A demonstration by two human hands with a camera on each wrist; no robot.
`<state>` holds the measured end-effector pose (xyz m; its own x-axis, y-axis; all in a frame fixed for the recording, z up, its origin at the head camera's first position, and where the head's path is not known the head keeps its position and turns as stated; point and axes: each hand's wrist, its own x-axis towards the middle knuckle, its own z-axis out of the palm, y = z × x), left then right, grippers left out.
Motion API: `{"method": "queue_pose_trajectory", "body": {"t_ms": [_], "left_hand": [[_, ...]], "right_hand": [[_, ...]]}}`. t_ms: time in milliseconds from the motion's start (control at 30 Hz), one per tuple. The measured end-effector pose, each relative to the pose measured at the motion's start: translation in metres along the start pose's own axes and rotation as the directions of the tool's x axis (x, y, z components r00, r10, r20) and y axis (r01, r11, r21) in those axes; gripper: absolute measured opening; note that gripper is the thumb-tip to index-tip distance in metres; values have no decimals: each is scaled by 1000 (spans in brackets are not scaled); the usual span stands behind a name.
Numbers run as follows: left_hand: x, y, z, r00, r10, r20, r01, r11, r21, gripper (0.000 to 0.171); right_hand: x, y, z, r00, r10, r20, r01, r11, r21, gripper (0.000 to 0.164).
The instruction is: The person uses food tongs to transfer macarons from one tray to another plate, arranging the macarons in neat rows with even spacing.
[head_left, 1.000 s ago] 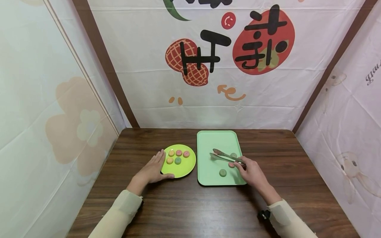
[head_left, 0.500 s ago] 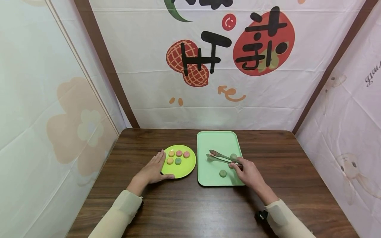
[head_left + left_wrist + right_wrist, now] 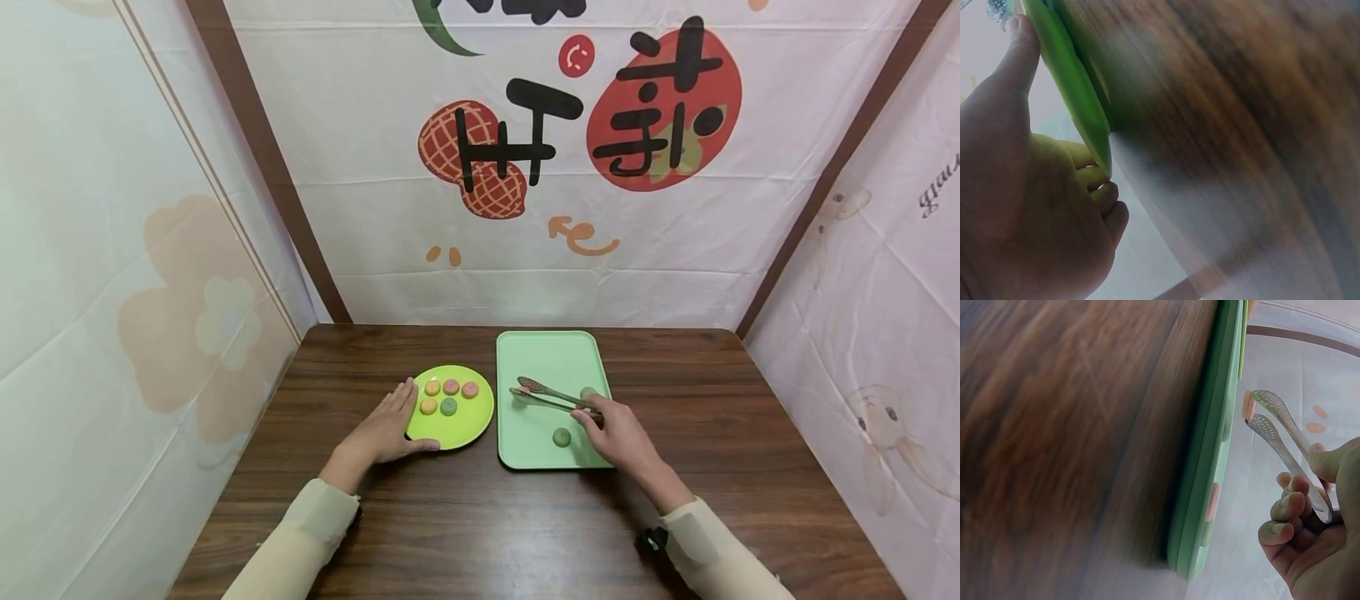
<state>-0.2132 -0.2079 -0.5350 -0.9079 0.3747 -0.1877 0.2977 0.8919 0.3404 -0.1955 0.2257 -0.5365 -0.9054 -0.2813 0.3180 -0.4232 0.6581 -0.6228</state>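
Observation:
My right hand [image 3: 624, 433] grips a pair of metal tongs [image 3: 558, 394] above the light green tray [image 3: 551, 354]. Between the perforated tips sits a pink macaron [image 3: 1249, 405], seen clearly in the right wrist view. Green macarons [image 3: 562, 437] lie on the tray, one partly behind the tongs and hand. A pink macaron [image 3: 1212, 502] also shows there in the right wrist view, hidden in the head view. My left hand [image 3: 381, 429] rests spread against the left rim of the yellow-green plate [image 3: 465, 427], thumb at its front edge. Several yellow, pink and green macarons [image 3: 448, 407] lie on that plate.
Plate and tray stand side by side on a dark wooden table [image 3: 480, 525], a narrow gap between them. A printed white cloth [image 3: 360, 208] hangs behind the table, and more cloth flanks both sides.
My right hand has moved left a little, carrying the tongs and the pink macaron toward the tray's left side. My left hand and the plate have stayed put.

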Motion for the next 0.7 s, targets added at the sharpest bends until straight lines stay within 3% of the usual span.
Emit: {"method": "queue_pose_trajectory", "body": {"t_ms": [167, 433, 700], "left_hand": [[-1, 1, -1, 1000, -5, 0, 5, 1000, -12, 126], [-2, 3, -1, 1000, -10, 0, 10, 1000, -20, 126], [-2, 2, -1, 1000, -12, 1, 12, 1000, -16, 126]], "right_hand": [[3, -4, 4, 1000, -14, 23, 13, 1000, 20, 17], [6, -10, 9, 999, -24, 40, 23, 1000, 18, 28], [10, -18, 14, 997, -51, 50, 50, 998, 29, 27]]}}
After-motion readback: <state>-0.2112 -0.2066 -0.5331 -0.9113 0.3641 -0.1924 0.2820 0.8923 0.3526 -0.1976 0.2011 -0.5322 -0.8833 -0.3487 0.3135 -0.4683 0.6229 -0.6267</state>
